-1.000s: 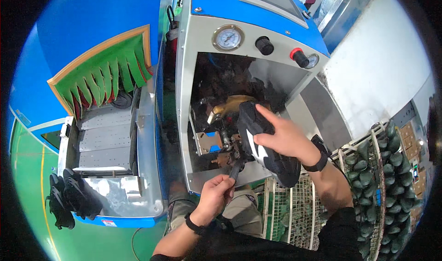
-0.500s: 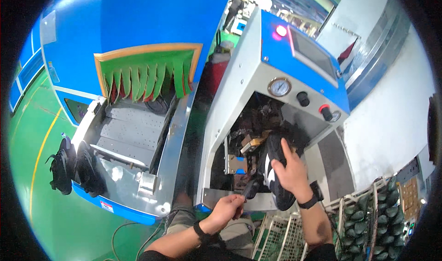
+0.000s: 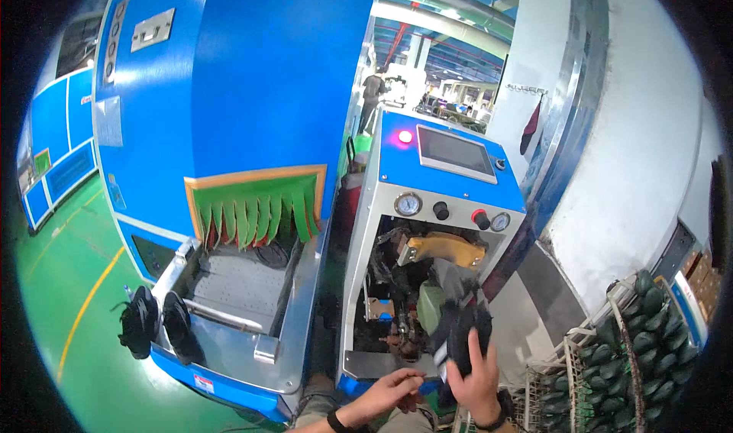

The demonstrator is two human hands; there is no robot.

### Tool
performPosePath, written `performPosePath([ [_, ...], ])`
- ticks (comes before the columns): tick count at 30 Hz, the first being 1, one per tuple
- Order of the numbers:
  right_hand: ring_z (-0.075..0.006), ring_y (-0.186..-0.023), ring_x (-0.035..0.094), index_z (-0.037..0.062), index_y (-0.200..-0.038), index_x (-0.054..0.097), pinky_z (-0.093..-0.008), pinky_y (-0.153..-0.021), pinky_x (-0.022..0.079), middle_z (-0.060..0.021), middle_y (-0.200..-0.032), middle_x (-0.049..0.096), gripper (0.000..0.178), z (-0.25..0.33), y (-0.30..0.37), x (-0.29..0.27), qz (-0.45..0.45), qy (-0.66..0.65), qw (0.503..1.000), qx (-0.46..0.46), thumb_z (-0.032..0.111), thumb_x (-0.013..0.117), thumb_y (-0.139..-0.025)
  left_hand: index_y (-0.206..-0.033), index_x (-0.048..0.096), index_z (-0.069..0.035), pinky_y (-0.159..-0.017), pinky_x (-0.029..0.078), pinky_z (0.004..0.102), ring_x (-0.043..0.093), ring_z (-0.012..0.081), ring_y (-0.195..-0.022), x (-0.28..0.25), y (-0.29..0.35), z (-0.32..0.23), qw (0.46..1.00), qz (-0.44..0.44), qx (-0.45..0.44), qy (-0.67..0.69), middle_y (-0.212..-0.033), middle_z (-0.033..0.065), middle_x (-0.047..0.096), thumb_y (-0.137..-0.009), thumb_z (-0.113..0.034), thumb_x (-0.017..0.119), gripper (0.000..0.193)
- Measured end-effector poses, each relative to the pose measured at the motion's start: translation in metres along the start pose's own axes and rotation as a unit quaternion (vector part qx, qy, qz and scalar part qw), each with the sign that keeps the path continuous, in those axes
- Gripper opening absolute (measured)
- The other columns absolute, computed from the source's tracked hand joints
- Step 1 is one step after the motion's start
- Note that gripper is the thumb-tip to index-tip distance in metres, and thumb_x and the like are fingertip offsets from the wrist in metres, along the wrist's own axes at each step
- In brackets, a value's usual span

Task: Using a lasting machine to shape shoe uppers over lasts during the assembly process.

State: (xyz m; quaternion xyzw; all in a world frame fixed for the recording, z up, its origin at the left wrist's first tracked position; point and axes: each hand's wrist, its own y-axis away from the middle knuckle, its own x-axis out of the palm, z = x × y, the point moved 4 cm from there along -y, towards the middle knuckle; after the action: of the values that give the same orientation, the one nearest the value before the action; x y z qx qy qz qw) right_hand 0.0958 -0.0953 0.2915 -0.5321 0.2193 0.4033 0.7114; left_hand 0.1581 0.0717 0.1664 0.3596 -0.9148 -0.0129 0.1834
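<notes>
My right hand (image 3: 477,383) grips a black shoe (image 3: 462,337) with a white stripe, held in front of the machine's opening. Its thumb lies on one side and its fingers along the other. Against the shoe's upper part shows a smooth green shape (image 3: 430,307), like a shoe last; whether it is inside the shoe I cannot tell. Left of the shoe's lower end, my left hand (image 3: 393,393) has its fingers loosely bent, with nothing visible in them. Behind the shoe, a yellow curved block (image 3: 443,248) sits in the upper opening of the blue and white machine (image 3: 366,280).
A pair of black shoes, one of them a dark sneaker (image 3: 179,326), stands on the left machine's metal ledge (image 3: 237,353). Green strips (image 3: 256,211) curtain that machine's opening. To the right, a white rack (image 3: 569,364) holds many dark green lasts (image 3: 649,349). A lit red button (image 3: 405,136) sits beside the screen.
The view has tilted up. The shoe has come out toward me in my right hand, now showing the green shape beside it. My left hand no longer visibly holds the small dark piece.
</notes>
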Motion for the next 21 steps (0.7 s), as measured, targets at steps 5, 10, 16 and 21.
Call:
performPosePath([
  [5, -0.0401, -0.069, 0.055, 0.0218, -0.149, 0.058, -0.0467, -0.058, 0.048, -0.0306, -0.108, 0.06, 0.068, 0.018, 0.075, -0.038, 0.041, -0.004, 0.971, -0.237, 0.02, 0.082, -0.085, -0.149, 0.046, -0.004, -0.1, 0.052, 0.0398, 0.064, 0.0271, -0.12, 0.006, 0.017, 0.01, 0.933, 0.182, -0.126, 0.282, -0.135, 0.012, 0.064, -0.105, -0.057, 0.047, 0.069],
  [10, -0.0347, -0.114, 0.066, 0.0068, -0.164, 0.001, -0.0458, -0.093, 0.056, -0.0292, -0.14, 0.05, 0.112, -0.037, 0.081, 0.002, 0.239, -0.417, 0.866, 0.138, 0.033, 0.081, -0.09, -0.14, 0.053, -0.001, -0.101, 0.053, 0.0437, 0.065, 0.03, -0.117, -0.001, 0.024, 0.041, 0.924, 0.121, -0.242, 0.271, -0.133, 0.0133, 0.065, -0.103, -0.048, 0.054, 0.06],
  [16, -0.0293, -0.099, 0.071, 0.0013, -0.127, 0.059, -0.0465, -0.09, 0.058, -0.014, -0.113, 0.069, 0.04, -0.042, -0.051, 0.091, 0.182, -0.779, 0.462, 0.384, 0.017, 0.073, -0.093, -0.128, 0.059, 0.006, -0.09, 0.05, 0.0338, 0.063, 0.0195, -0.1, -0.023, 0.035, 0.068, 0.963, 0.103, -0.209, -0.134, -0.12, 0.0122, 0.065, -0.091, -0.023, 0.071, 0.048],
  [21, -0.0215, -0.108, 0.066, 0.01, -0.148, 0.051, -0.0424, -0.096, 0.056, -0.0066, -0.124, 0.066, 0.06, -0.045, -0.003, 0.062, 0.032, -0.801, 0.529, 0.278, 0.005, 0.07, -0.091, -0.127, 0.058, 0.005, -0.092, 0.047, 0.0315, 0.058, 0.0178, -0.101, -0.013, 0.056, 0.073, 0.966, 0.034, -0.172, -0.192, -0.114, 0.0075, 0.063, -0.085, -0.025, 0.082, 0.057],
])
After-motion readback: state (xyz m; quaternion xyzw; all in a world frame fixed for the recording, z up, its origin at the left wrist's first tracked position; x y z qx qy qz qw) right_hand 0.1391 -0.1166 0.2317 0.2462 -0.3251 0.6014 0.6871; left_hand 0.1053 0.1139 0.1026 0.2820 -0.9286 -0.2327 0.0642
